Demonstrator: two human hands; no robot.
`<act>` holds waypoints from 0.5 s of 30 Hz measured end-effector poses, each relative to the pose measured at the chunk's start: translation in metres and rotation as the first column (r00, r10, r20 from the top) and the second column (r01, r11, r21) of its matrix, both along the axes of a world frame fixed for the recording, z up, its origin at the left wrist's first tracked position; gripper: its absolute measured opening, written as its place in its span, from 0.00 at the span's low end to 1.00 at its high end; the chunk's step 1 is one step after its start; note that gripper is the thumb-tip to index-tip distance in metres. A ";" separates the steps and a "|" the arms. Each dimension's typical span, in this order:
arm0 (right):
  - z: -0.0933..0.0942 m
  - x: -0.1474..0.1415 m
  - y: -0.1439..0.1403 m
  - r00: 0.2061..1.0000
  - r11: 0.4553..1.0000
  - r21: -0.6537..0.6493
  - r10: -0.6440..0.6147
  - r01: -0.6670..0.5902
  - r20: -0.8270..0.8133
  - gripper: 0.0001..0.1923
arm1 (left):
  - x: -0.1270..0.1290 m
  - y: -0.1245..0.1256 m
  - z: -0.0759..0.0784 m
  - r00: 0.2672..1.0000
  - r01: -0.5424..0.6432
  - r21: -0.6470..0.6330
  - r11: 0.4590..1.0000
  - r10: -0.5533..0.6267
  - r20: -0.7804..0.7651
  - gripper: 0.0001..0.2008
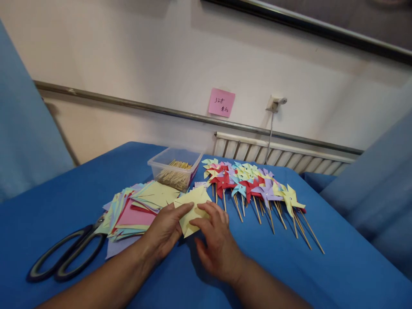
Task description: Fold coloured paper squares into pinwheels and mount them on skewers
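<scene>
A square of pale yellow paper (pixel 197 201) with slits near its corners is held above the table. My left hand (pixel 167 227) grips its left edge, thumb on top and fingers beneath. Over its right side my right hand (pixel 217 240) lies with fingers apart and bent, the fingertips at the paper's face; the hand is not closed round it. Just left of my hands rests a stack of coloured paper squares (pixel 138 218), with slit yellow sheets (pixel 156 194) on top. Several finished paper pinwheels (pixel 267 193) on wooden sticks lie to the right.
Scissors (pixel 69 253) with dark handles lie at the left, their blades partly under the paper stack. Behind it stands a clear plastic box (pixel 154 165) of short sticks (pixel 175 174). A blue cloth (pixel 283 274) covers the table; a radiator (pixel 244 150) and wall stand beyond.
</scene>
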State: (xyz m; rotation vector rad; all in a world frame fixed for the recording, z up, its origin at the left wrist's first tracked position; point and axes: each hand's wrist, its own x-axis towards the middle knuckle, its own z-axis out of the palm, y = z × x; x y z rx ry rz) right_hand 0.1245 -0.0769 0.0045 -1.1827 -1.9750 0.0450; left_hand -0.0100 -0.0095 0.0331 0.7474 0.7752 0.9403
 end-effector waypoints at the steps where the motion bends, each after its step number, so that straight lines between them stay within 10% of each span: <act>1: -0.001 -0.001 0.000 1.000 1.000 0.006 -0.008 0.008 0.011 0.24 | 0.000 0.000 -0.001 1.000 0.001 -0.001 1.000 -0.001 0.003 0.19; 15: -0.013 0.007 0.015 0.930 0.994 -0.028 -0.107 0.104 -0.351 0.04 | 0.003 -0.005 0.000 0.998 0.051 0.056 0.997 -0.049 -0.028 0.25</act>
